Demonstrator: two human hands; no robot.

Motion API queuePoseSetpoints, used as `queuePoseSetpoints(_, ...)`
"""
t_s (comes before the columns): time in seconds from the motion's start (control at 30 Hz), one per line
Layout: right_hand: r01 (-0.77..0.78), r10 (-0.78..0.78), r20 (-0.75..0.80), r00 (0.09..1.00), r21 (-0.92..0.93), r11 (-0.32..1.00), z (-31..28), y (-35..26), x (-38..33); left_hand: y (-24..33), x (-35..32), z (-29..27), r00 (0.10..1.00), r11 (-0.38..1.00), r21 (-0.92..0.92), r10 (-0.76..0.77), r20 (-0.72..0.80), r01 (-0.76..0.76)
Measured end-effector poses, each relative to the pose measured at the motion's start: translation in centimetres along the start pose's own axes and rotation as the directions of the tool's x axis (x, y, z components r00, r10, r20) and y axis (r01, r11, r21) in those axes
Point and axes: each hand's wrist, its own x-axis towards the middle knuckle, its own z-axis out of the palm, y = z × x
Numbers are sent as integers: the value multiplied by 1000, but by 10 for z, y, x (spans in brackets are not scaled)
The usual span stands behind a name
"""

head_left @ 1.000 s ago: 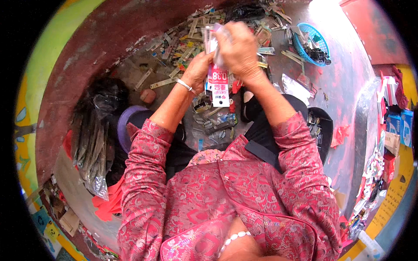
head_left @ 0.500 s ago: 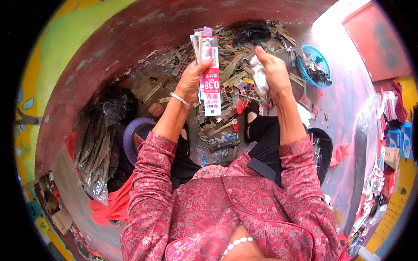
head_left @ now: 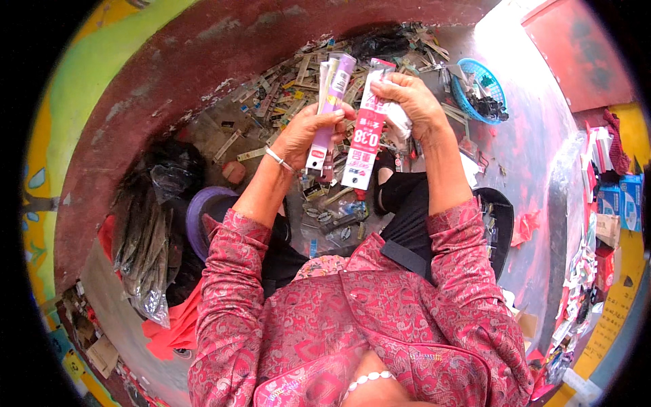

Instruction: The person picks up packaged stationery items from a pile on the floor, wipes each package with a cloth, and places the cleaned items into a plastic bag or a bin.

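My left hand grips a small stack of long, flat packets, with a purple packet on top and paler ones behind it. In my right hand is a red-and-white flat packet, pinched near its upper end and hanging down beside the stack. A crumpled white thing is also tucked in that hand; I cannot make out what it is. Both hands are raised over a pile of similar narrow packets and small parts on the floor between my legs and the wall.
A blue plastic basket with dark pieces in it stands at the far right. To the left lie a black plastic bag, clear plastic sleeves, a purple round rim and red cloth. Cardboard boxes line the right side.
The red-and-white packet has passed from my left hand to my right, which has moved in to the left. The purple packet now shows on top of the left stack.
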Motion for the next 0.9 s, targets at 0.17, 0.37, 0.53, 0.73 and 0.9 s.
queuePoseSetpoints(0.17,-74,-328,-264,907,-867,493,1,11,7,-8,0,25,994,996,76,48,-101,-40)
queuePoseSetpoints(0.37,-101,-99,-269,958,-640,761,9,27,26,-30,10,25,952,875,438,283,-118,-206)
queuePoseSetpoints(0.53,54,-200,-90,976,-786,616,12,25,17,-38,17,9,891,557,817,433,-136,-146)
queuePoseSetpoints(0.73,28,-47,-65,997,-274,961,3,20,14,-9,1,36,977,905,410,177,-116,-115)
queuePoseSetpoints(0.9,43,-55,-50,997,-221,974,5,16,11,-10,-7,22,998,997,25,-67,-17,68)
